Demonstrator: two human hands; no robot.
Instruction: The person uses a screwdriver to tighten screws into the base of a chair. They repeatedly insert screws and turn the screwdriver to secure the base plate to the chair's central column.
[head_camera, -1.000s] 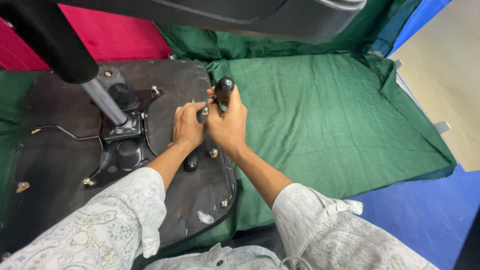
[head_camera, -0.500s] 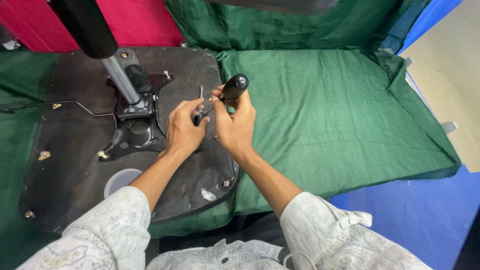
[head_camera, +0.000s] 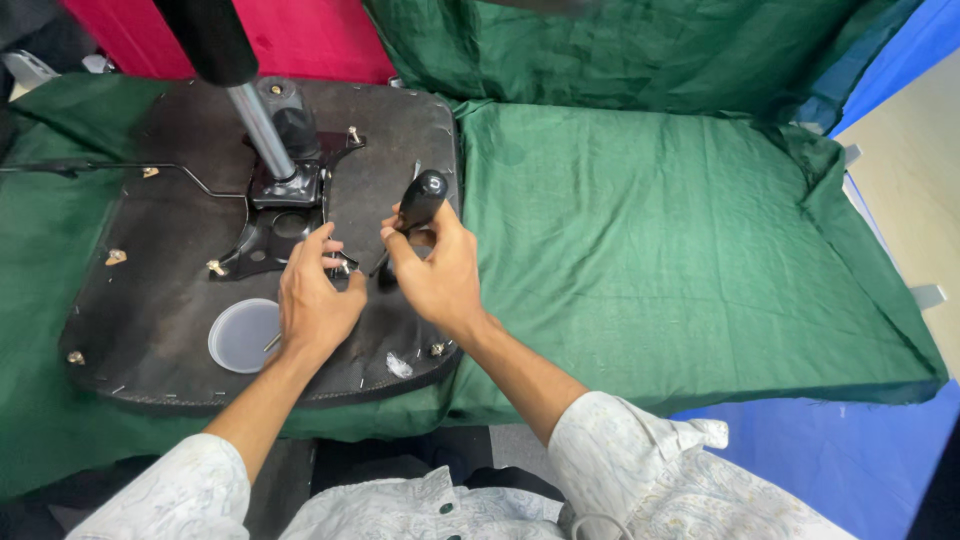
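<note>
my right hand (head_camera: 440, 275) is clamped on the glossy black screwdriver handle (head_camera: 421, 198); left hand (head_camera: 315, 300) fingers loosely apart, touching the bracket (head_camera: 262, 235).

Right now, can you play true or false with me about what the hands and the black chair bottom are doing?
1. The right hand grips a black-handled tool. True.
2. The chair seat base lies on a yellow cloth. False: it lies on a green cloth.
3. A small round white dish sits on the seat base near the left hand. True.
4. The left hand holds a hammer. False: its fingers rest by a screw on the metal bracket.
5. A silver post rises from the bracket. True.
</note>
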